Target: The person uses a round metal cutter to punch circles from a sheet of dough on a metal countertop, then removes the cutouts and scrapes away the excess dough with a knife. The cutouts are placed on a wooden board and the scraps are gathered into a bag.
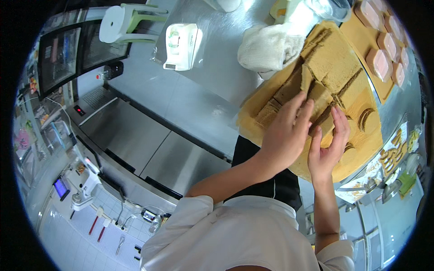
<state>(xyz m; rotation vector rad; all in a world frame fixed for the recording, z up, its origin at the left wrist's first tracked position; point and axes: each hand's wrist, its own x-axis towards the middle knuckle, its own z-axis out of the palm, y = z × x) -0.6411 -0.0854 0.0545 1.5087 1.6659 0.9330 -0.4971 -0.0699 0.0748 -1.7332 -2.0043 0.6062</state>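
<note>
Brown sponge cake slabs (320, 96) stand on a tan board or sheet (359, 162) in front of me. My left hand (283, 135) has its fingertips against the left side of these slabs. From the right, my right hand (327, 145) sets its thumb and fingers around the near slab, so the cake lies between both hands. Part of the near slab is hidden behind my fingers. A larger flat cake piece (334, 61) lies beyond, and cut blocks (269, 113) lie left of my left hand. Round cake pieces (368, 120) are at the right.
A folded white towel (262, 50) touches the board's far left side. Beyond it are a clear plastic container (330, 10) and a white device (181, 45), perhaps a scale. Pink-filled containers (379, 64) stand at the far right. Spatulas and scraps (371, 184) lie near right.
</note>
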